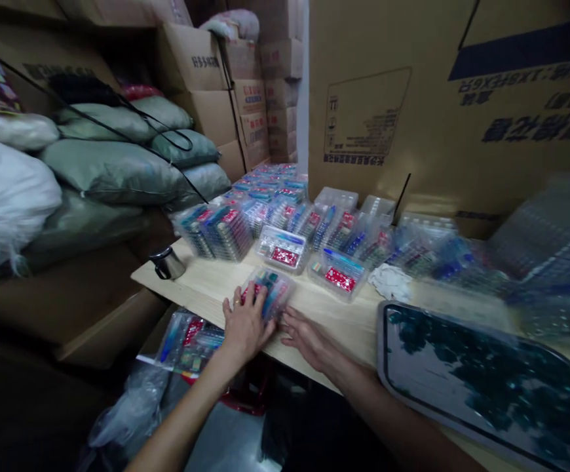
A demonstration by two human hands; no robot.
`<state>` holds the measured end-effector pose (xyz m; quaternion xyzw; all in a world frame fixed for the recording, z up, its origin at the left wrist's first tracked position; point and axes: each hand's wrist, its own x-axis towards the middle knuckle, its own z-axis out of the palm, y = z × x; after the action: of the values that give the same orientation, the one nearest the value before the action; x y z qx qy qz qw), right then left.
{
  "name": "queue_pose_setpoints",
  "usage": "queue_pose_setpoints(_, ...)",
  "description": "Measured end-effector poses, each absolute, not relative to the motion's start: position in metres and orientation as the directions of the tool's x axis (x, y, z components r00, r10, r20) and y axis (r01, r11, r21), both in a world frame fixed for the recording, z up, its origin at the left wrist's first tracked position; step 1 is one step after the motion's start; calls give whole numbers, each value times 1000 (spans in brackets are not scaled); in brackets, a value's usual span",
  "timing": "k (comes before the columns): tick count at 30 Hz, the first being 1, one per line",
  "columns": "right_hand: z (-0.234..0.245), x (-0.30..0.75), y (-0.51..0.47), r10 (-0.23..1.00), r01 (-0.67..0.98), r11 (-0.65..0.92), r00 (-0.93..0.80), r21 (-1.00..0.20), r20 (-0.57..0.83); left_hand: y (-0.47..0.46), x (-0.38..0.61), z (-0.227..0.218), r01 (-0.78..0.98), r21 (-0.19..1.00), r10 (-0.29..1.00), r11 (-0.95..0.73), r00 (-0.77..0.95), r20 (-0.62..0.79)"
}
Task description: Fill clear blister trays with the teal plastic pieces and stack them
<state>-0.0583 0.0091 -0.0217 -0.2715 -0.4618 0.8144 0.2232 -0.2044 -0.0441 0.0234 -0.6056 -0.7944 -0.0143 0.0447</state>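
Near the table's front edge lies a clear plastic box [281, 288] with a blue pen, a red piece and green pieces in it; blur hides its finer detail. My left hand [246, 322] lies over its left side, fingers across the top and thumb at the near edge, gripping it. Beside its lower right corner is my right hand [309, 337], fingers loosely stretched and apart, at or just off the box. Just beyond, a filled plastic box [284, 250] and another filled box [338, 274] rest on the table, each with a red card-like piece and a blue pen.
Stacked filled boxes [226, 233] line the table's back. A metal cup [167, 263] stands at the left edge. On the right, a tray [388, 354] holds dark green pieces. More packed items [191, 341] sit below the table. Sacks [113, 167] and cartons surround it.
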Motion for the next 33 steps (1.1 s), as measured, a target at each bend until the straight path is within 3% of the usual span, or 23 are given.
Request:
queue_pose_setpoints(3, -19, -96, 13, 534, -37, -548, -784, -836, -316, -35, -248, 29, 930, -64, 930, 362, -355, 94)
queue_pose_setpoints(5, -17, -109, 14, 550, 4, -529, -760, -848, -347, -31, -278, 33, 902, -85, 904, 423, -413, 107)
queue_pose_setpoints(14, -11, -68, 11, 626, 43, -360, -729, -932, -276, -16, -396, 37, 828, -180, 843, 531, -495, 210)
queue_pose_setpoints(21, -7, -19, 8, 652, 101, -261, -715, -960, -252, -7, -406, 38, 861, -177, 868, 476, -428, 251)
queue_pose_setpoints(25, -8, 18, 3, 686, 192, -78, -701, -978, -193, -1, -370, 37, 848, -96, 801, 521, -447, 398)
queue_pose_setpoints(29, -3, 59, -4, 778, 312, 161, -624, -936, -74, 17, -296, 31, 967, 70, 880, 245, -252, 402)
queue_pose_setpoints(33, 4, 103, -12, 863, 408, 211, -504, -888, -27, 49, -233, 32, 988, 144, 935, 54, -101, 339)
